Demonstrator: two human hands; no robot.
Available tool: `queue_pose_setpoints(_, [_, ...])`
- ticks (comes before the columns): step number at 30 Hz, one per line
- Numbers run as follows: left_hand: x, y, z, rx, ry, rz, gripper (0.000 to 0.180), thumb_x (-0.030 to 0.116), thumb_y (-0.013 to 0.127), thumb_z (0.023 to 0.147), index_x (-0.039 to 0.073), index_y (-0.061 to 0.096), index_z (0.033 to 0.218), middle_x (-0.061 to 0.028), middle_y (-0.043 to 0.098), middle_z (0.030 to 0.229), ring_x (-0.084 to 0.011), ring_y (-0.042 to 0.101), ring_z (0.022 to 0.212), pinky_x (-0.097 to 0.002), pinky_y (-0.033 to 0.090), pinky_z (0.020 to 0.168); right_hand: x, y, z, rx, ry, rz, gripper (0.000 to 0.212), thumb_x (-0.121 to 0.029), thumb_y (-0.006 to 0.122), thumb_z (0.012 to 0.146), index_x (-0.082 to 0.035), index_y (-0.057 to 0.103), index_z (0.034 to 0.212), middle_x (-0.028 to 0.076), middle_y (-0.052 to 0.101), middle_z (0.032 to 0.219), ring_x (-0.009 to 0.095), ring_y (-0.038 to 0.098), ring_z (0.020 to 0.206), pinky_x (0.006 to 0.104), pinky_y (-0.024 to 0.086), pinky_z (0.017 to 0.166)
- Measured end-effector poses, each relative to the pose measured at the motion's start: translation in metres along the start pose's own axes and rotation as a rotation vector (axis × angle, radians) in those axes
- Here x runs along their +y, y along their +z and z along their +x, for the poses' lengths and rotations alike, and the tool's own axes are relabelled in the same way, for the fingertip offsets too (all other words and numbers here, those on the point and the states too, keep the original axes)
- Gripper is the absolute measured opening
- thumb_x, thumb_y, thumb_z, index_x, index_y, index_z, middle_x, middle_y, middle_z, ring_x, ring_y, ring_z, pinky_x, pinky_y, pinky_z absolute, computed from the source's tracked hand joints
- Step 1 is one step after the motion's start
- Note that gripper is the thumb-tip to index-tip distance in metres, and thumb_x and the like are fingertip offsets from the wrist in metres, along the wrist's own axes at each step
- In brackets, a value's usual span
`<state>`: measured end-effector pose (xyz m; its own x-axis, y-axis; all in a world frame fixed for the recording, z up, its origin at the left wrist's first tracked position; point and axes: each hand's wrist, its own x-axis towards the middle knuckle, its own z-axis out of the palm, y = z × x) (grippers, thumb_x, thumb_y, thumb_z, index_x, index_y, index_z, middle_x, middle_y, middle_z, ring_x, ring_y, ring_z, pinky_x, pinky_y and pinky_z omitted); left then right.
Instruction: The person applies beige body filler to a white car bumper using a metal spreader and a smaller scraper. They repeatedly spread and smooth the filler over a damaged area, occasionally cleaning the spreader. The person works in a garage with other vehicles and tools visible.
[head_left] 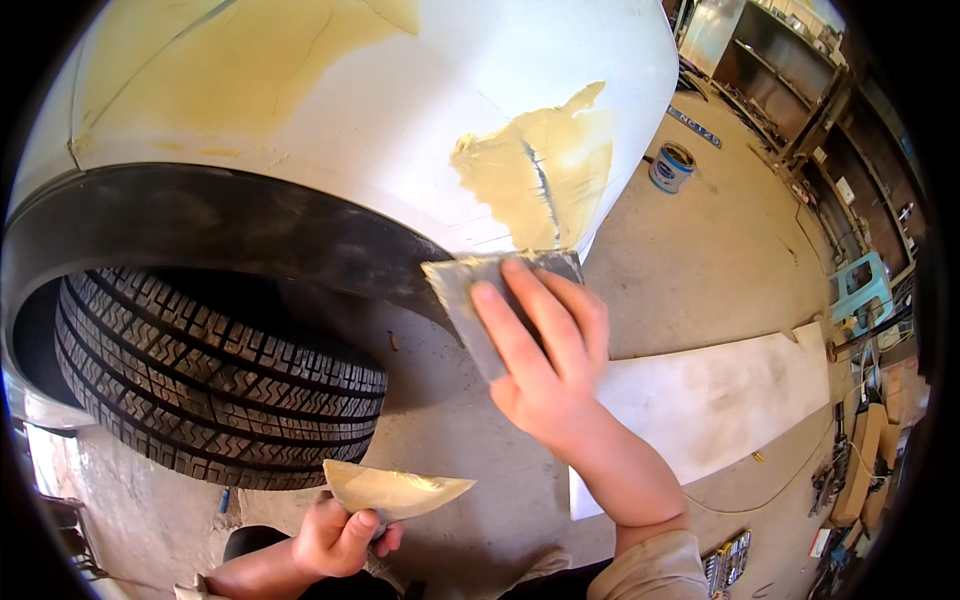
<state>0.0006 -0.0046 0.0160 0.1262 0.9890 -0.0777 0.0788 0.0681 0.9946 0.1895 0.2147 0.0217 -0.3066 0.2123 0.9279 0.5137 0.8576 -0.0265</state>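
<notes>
Garage floor [730,270] lies beyond the white panel [400,130], whose yellow filler [580,160] I'm likely smoothing. Right fingers [508,330] grip a spreader [462,300] by its lower edge, left fingers [355,530] a coated scraper [390,490]; next calls for steady pressure.

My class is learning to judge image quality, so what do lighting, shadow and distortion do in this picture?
Head view: the white car panel looks bright, while the wheel well above the tyre sinks to near black; head view: the fisheye blackens the corners and tilts the shelves; head view: the right hand shows no obvious blur.
</notes>
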Motion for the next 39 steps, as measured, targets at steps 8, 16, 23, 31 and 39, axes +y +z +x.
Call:
queue_pose_setpoints(8, [-0.001, -0.004, 0.007, -0.129, -0.069, -0.010, 0.040, 0.032, 0.039, 0.106, -0.002, 0.058, 0.099, -0.0025, 0.060, 0.071, -0.0105, 0.055, 0.057, -0.0252, 0.044, 0.053, -0.012, -0.061, -0.019, -0.343, 0.238, 1.074, 0.030, -0.006, 0.060, 0.086, 0.002, 0.064, 0.115, 0.027, 0.066, 0.109, 0.036, 0.070, 0.081, 0.0368, 0.059, 0.066])
queue_pose_setpoints(16, [-0.011, -0.008, 0.007, -0.023, 0.122, -0.054, 0.050, 0.041, 0.040, 0.104, -0.006, 0.052, 0.116, -0.0102, 0.058, 0.066, -0.0140, 0.053, 0.050, -0.0267, 0.041, 0.044, 0.004, -0.078, -0.011, -0.768, 0.065, 1.021, 0.032, 0.006, 0.057, 0.085, -0.006, 0.068, 0.112, 0.023, 0.068, 0.108, 0.032, 0.072, 0.081, 0.0376, 0.059, 0.058])
queue_pose_setpoints(23, [-0.010, 0.002, 0.007, 0.010, 0.105, -0.154, 0.048, 0.037, 0.042, 0.105, -0.007, 0.049, 0.121, -0.0113, 0.060, 0.071, -0.0130, 0.052, 0.053, -0.0252, 0.040, 0.049, 0.043, -0.051, -0.010, 0.009, 0.354, 0.250, 0.047, 0.010, 0.056, 0.079, -0.003, 0.064, 0.123, 0.014, 0.068, 0.110, 0.029, 0.066, 0.090, 0.0326, 0.053, 0.079])
queue_pose_setpoints(31, [-0.011, 0.004, 0.005, 0.033, 0.032, -0.117, 0.050, 0.040, 0.039, 0.105, -0.006, 0.051, 0.120, -0.0089, 0.059, 0.068, -0.0118, 0.051, 0.053, -0.0245, 0.038, 0.050, 0.049, 0.000, 0.028, 0.238, 0.397, 0.180, 0.054, 0.013, 0.052, 0.076, -0.001, 0.062, 0.127, 0.015, 0.060, 0.121, 0.029, 0.056, 0.103, 0.0337, 0.048, 0.088])
queue_pose_setpoints(39, [-0.022, -0.014, -0.006, 0.070, 0.013, -0.090, 0.051, 0.041, 0.040, 0.105, -0.008, 0.052, 0.118, -0.0100, 0.059, 0.066, -0.0124, 0.051, 0.050, -0.0244, 0.037, 0.048, 0.035, 0.019, 0.010, 0.234, 0.267, 0.064, 0.054, 0.010, 0.057, 0.071, 0.000, 0.065, 0.123, 0.016, 0.058, 0.122, 0.029, 0.054, 0.101, 0.0362, 0.045, 0.087])
